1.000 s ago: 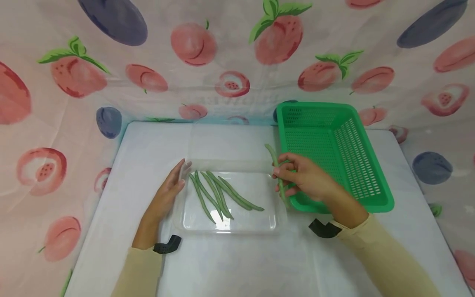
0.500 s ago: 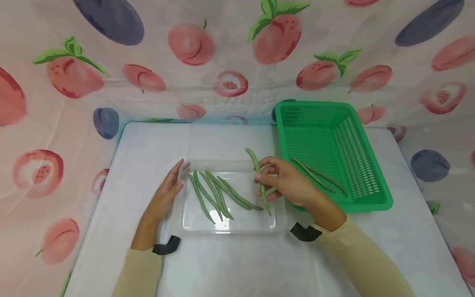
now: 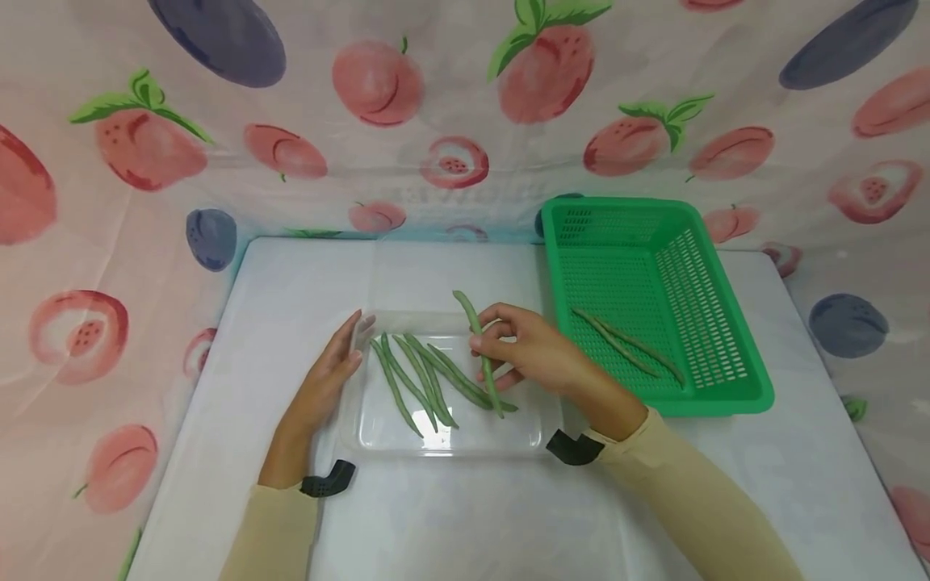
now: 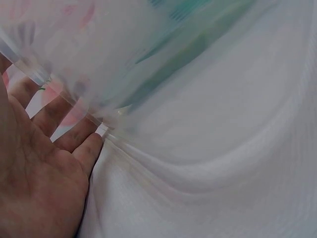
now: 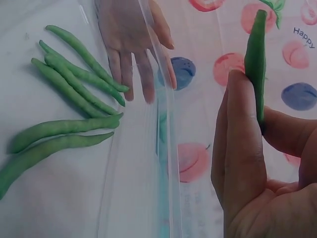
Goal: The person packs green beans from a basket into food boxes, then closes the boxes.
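A clear plastic container [image 3: 523, 440] sits on the white table with several green beans [image 3: 417, 387] lying inside. My left hand [image 3: 320, 391] rests against the container's left side. In the left wrist view, the fingers [image 4: 52, 111] of that hand lie extended along the outside of the transparent wall. Above the container's right part, my right hand [image 3: 530, 355] pinches one green bean [image 3: 468, 311] between thumb and fingers. That held bean [image 5: 256, 54] stands nearly upright in the right wrist view, apart from the beans below it.
A green perforated basket [image 3: 734, 395] stands to the right of the container, with two green beans [image 3: 625, 347] on its bottom. Behind the table [image 3: 465, 524] hangs a fruit-patterned cloth [image 3: 450, 97], which also covers the sides.
My right hand has moved left with the bean, from the basket's edge to over the container. The two beans in the basket are now uncovered. My left hand has stayed put.
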Tool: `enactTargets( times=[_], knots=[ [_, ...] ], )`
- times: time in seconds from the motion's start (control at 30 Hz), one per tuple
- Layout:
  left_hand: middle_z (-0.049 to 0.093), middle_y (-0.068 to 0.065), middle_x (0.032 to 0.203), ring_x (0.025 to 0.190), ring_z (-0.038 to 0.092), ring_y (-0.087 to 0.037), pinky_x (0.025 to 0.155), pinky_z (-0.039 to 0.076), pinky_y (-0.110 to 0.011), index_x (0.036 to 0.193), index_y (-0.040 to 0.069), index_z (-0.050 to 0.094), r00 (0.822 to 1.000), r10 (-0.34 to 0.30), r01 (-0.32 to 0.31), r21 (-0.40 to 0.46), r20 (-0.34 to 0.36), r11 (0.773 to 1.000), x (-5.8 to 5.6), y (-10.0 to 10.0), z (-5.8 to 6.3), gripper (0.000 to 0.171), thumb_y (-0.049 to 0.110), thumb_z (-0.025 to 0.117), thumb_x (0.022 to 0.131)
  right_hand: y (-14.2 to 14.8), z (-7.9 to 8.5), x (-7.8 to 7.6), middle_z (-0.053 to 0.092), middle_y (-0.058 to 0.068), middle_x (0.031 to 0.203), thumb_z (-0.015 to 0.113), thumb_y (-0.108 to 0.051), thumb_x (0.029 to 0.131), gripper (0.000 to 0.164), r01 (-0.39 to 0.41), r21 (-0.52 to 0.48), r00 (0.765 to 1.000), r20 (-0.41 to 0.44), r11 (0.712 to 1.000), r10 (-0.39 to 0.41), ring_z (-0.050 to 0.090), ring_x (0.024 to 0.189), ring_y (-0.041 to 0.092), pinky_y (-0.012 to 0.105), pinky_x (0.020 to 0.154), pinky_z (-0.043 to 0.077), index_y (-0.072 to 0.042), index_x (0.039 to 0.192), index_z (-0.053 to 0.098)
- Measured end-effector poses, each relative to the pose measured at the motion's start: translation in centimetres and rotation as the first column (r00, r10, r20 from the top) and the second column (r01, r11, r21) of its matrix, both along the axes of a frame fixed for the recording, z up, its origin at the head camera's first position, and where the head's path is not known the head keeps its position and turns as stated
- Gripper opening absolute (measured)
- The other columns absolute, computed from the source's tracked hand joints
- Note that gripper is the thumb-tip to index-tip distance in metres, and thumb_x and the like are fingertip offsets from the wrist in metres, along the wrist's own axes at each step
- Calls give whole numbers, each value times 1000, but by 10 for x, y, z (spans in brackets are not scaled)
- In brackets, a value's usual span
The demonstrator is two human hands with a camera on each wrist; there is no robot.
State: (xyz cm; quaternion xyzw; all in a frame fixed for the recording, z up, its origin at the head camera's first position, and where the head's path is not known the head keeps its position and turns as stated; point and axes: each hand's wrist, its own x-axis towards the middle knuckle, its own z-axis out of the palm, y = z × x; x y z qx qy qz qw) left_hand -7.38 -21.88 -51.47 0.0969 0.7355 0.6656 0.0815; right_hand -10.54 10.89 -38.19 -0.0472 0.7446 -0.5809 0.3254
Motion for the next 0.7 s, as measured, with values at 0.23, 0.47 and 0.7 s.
enactTargets(
  times=[0.23, 0.47, 0.7],
  knots=[
    [23, -9, 170, 159, 10, -36, 119, 17, -71, 165, 17, 16, 1000, 3, -3, -6, 8, 1000, 2, 0, 0, 64, 6, 40, 107, -11, -1, -4, 69, 13, 109, 68, -26, 100, 37, -9, -7, 1000, -8, 1000, 9, 75, 92, 36, 43, 67, 63, -9, 130, 54],
    [22, -7, 171, 159, 11, -36, 119, 17, -72, 165, 15, 15, 1000, -2, 2, -2, 13, 1000, 2, 1, -1, 63, 7, 40, 107, -17, -4, -5, 68, 12, 108, 68, -27, 100, 39, 6, -7, 1000, -8, 1000, -6, 76, 88, 31, 41, 66, 63, -9, 131, 53],
    [22, -7, 171, 159, 11, -37, 119, 18, -72, 165, 15, 15, 1000, 3, -2, -11, 11, 1000, 1, 1, -1, 63, 8, 40, 107, -18, -7, -6, 68, 13, 108, 68, -27, 99, 38, 9, -1, 1000, -4, 1000, -9, 75, 92, 36, 41, 66, 63, -10, 130, 53]
  ],
)
